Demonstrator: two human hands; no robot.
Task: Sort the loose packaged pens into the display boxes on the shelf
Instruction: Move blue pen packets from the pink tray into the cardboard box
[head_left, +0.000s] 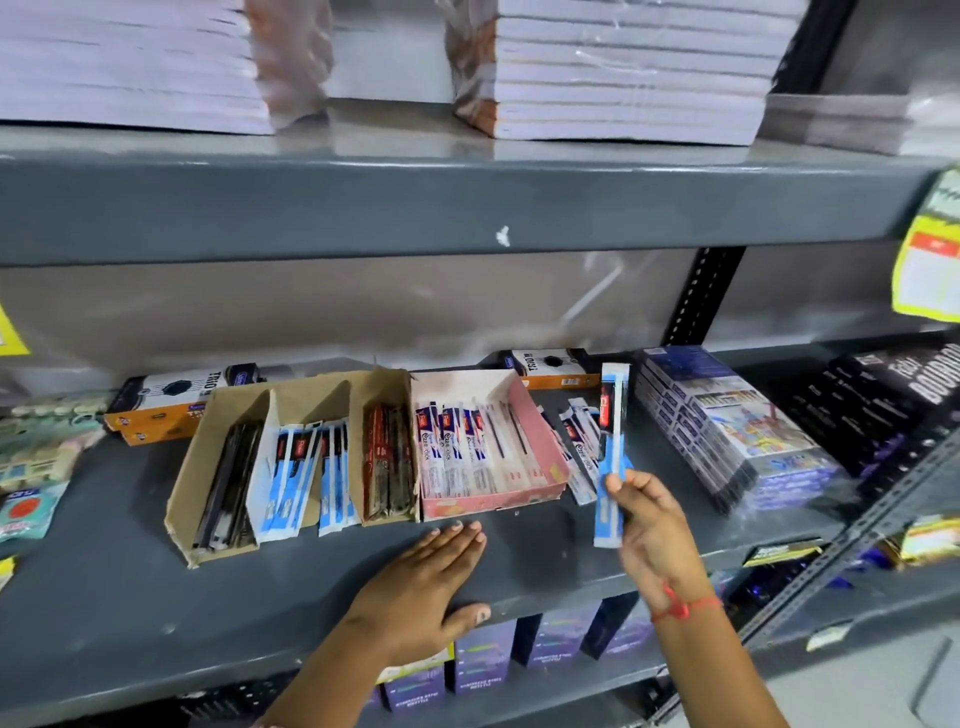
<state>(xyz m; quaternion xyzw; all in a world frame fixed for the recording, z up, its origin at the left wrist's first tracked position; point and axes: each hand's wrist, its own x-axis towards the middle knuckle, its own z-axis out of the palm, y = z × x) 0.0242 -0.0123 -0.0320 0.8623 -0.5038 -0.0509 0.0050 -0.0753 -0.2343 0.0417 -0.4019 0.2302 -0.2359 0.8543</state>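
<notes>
Pen sorting at the grey shelf

Right hand pinched an upright blue-and-white pen packet beside the pink display box; left hand lay flat, fingers spread, near the shelf's front edge.

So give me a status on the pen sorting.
Done: the brown divided box and pink box already hold packaged pens. In hand: the right hand holds up one blue-and-white pen pack; the left hand rests flat on the shelf. Left: a few loose packs right of the pink box.
</notes>
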